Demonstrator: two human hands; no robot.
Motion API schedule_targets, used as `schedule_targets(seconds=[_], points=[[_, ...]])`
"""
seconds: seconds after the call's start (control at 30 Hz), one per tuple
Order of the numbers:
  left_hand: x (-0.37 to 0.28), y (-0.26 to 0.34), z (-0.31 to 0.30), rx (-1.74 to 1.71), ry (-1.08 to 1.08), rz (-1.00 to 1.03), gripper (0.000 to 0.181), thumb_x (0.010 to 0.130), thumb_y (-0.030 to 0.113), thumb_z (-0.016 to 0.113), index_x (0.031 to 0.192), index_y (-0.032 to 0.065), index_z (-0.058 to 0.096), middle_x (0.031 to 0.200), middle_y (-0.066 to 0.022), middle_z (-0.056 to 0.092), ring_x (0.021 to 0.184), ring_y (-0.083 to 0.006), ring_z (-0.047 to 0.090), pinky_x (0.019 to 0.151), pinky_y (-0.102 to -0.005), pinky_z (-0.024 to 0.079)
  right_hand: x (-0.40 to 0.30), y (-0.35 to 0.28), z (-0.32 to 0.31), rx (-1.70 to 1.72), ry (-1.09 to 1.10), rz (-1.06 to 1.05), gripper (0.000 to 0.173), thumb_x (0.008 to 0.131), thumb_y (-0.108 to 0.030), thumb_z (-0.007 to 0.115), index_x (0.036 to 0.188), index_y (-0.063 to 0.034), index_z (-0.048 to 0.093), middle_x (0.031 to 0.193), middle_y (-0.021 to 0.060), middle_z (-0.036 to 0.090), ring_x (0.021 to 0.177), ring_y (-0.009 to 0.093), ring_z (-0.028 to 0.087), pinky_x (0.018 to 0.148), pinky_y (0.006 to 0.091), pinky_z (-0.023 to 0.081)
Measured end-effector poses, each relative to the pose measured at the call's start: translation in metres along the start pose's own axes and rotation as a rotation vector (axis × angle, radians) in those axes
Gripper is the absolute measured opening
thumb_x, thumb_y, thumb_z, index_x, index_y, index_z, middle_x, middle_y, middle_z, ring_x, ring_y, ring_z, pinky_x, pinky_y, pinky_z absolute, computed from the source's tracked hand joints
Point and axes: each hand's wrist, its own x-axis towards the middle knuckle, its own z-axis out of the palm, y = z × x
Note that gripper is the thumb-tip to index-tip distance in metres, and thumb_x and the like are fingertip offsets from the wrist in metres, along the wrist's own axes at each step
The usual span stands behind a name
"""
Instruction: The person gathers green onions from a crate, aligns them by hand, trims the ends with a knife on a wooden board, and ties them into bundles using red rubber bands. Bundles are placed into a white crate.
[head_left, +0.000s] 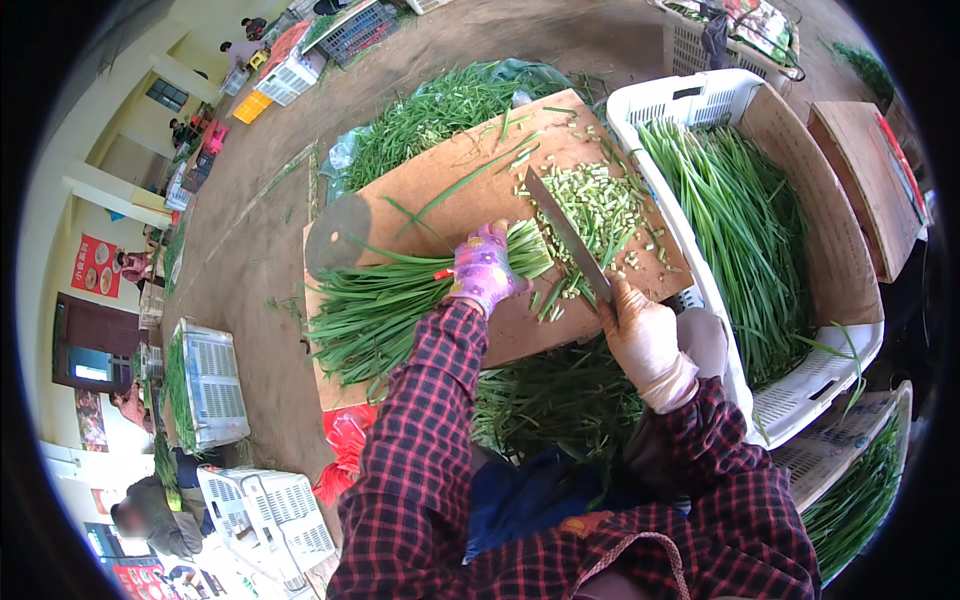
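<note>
My left hand (487, 266), in a purple flowered glove, grips a bundle of long green leafy stalks (379, 307), like garlic chives, lying on a wooden board (420, 169). The pale cut ends point right. In my right hand (637, 330), in a pale stained glove, is the handle of a long knife (566, 232), its blade slanting up and left, just right of the bundle's ends. Short cut stem pieces (592, 202) lie heaped beside and beyond the blade. A dark round disc (339, 232) is at the board's left corner. Some loose leaves lie across the board.
A white plastic crate (694, 262) of green stalks stands at the right, with another filled crate (855, 480) below it. Loose greens (442, 101) lie beyond the board and under it. Red plastic bags (341, 450) hang at its near left corner. More crates and people are at the left.
</note>
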Motion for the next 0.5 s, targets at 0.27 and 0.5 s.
schedule_targets(seconds=[0.27, 0.5], points=[[0.007, 0.01, -0.026, -0.025, -0.205, -0.108, 0.071, 0.059, 0.041, 0.079, 0.113, 0.0049, 0.051, 0.112, -0.0157, 0.061, 0.104, -0.0303, 0.06, 0.087, -0.0393, 0.048, -0.01, -0.019, 0.0, -0.113, -0.132, 0.03, 0.017, 0.083, -0.015, 0.057, 0.098, -0.007, 0.054, 0.072, 0.0115, 0.061, 0.058, 0.03, 0.062, 0.05, 0.0396, 0.05], [-0.001, 0.006, -0.023, -0.072, -0.113, -0.073, 0.065, 0.057, 0.038, 0.08, 0.107, 0.0043, 0.055, 0.107, -0.0155, 0.063, 0.099, -0.031, 0.062, 0.085, -0.0391, 0.049, -0.003, -0.01, 0.008, -0.156, -0.275, 0.026, 0.013, 0.083, -0.015, 0.055, 0.081, -0.0042, 0.05, 0.057, 0.0139, 0.058, 0.053, 0.033, 0.061, 0.049, 0.0423, 0.049]])
